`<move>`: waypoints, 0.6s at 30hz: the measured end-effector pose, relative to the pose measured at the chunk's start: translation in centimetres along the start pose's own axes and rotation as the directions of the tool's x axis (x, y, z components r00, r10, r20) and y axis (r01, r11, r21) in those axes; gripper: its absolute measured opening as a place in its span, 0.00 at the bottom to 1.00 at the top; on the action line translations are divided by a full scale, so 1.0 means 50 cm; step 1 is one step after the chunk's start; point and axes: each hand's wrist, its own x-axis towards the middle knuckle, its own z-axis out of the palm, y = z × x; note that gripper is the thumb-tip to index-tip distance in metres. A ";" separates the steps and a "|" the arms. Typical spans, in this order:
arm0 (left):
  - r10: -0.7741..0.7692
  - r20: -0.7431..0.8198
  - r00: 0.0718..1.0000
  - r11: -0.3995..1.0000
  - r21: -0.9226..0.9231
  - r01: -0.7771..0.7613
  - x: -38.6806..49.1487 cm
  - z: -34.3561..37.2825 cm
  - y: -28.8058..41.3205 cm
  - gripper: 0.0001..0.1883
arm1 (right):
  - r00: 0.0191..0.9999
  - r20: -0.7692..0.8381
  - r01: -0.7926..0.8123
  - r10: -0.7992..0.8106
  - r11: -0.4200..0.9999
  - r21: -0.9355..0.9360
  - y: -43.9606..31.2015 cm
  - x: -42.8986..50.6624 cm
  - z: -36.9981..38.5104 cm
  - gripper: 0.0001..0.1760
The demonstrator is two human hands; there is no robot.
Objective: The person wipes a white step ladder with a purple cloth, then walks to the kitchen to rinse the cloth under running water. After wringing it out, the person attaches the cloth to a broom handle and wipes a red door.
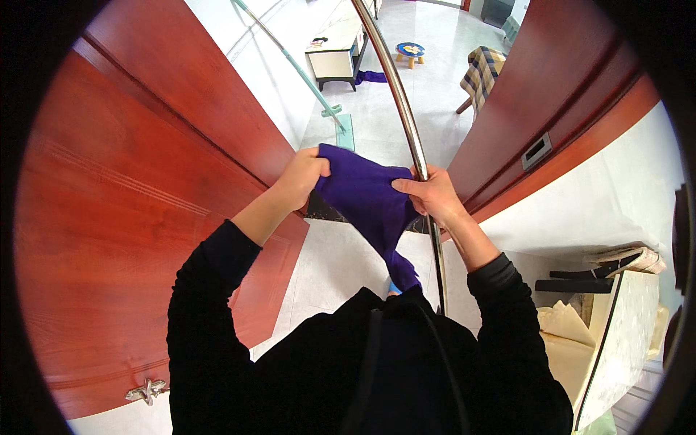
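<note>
A purple cloth (364, 185) is stretched between my two hands in front of my chest. My left hand (306, 176) grips its upper left corner, thumb folded over the edge. At the cloth's right edge, my right hand (432, 193) pinches the fabric under its thumb. A shiny metal pole (401, 98) runs from the top of the view down past my right hand, which partly covers it. Whether the fingers also clasp the pole is unclear. The cloth's lower end narrows and hangs twisted towards my body.
Open reddish wooden doors (136, 228) flank the doorway, with a lever handle (147, 390) at lower left. Beyond are a green flat mop (343, 133), a low cabinet (334, 60), purple fabric (372, 76) on the floor and a small stool (410, 50). A marble-patterned board (620, 337) stands at lower right.
</note>
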 end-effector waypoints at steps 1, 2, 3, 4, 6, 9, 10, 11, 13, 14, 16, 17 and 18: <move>-0.050 0.089 0.995 0.984 -0.167 0.064 -0.010 0.014 0.012 0.24 | 1.000 -0.003 0.002 -0.002 1.000 -0.020 0.003 -0.006 -0.002 0.16; -0.084 0.186 0.979 0.936 -0.321 0.142 -0.019 0.028 0.023 0.25 | 1.000 -0.008 0.004 -0.004 0.999 -0.039 0.005 -0.012 -0.004 0.15; -0.054 0.224 0.973 0.923 -0.361 0.135 -0.034 0.037 0.037 0.26 | 1.000 -0.023 -0.003 0.001 0.999 -0.049 0.004 -0.020 0.002 0.15; -0.024 0.262 0.965 0.905 -0.404 0.133 -0.045 0.047 0.045 0.27 | 0.999 -0.042 -0.014 0.011 0.998 -0.060 0.003 -0.031 0.006 0.15; 0.036 0.349 0.936 0.848 -0.506 0.156 -0.043 0.044 0.046 0.32 | 0.999 -0.044 -0.014 0.010 0.996 -0.086 0.025 -0.050 -0.008 0.15; 0.060 0.222 0.973 0.873 -0.485 0.057 -0.019 0.018 0.035 0.29 | 0.994 -0.097 -0.047 0.047 0.999 -0.001 0.091 -0.101 -0.062 0.17; 0.054 0.206 0.977 0.914 -0.405 0.035 -0.012 -0.014 0.025 0.32 | 0.989 -0.129 -0.075 0.074 0.997 -0.003 0.107 -0.123 -0.069 0.18; 0.091 0.152 0.984 0.928 -0.371 -0.028 -0.007 -0.041 0.024 0.33 | 0.982 -0.161 -0.103 0.101 0.995 -0.003 0.124 -0.150 -0.079 0.19; 0.173 0.065 0.983 0.944 -0.295 -0.146 0.003 -0.078 0.028 0.34 | 0.962 -0.210 -0.187 0.176 0.982 -0.029 0.183 -0.213 -0.114 0.20; 0.163 0.009 0.987 0.929 -0.338 -0.151 0.011 -0.087 0.037 0.36 | 0.950 -0.218 -0.238 0.223 0.970 -0.046 0.215 -0.253 -0.137 0.19; 0.229 -0.041 0.972 0.925 -0.300 -0.231 0.032 -0.120 0.046 0.36 | 0.920 -0.227 -0.337 0.319 0.940 -0.046 0.268 -0.340 -0.163 0.19; 0.275 -0.071 0.959 0.924 -0.255 -0.284 0.046 -0.132 0.052 0.35 | 0.900 -0.235 -0.384 0.367 0.923 -0.031 0.292 -0.380 -0.167 0.18; 0.306 -0.091 0.948 0.926 -0.200 -0.319 0.054 -0.145 0.063 0.35 | 0.886 -0.231 -0.422 0.403 0.906 -0.039 0.306 -0.416 -0.166 0.18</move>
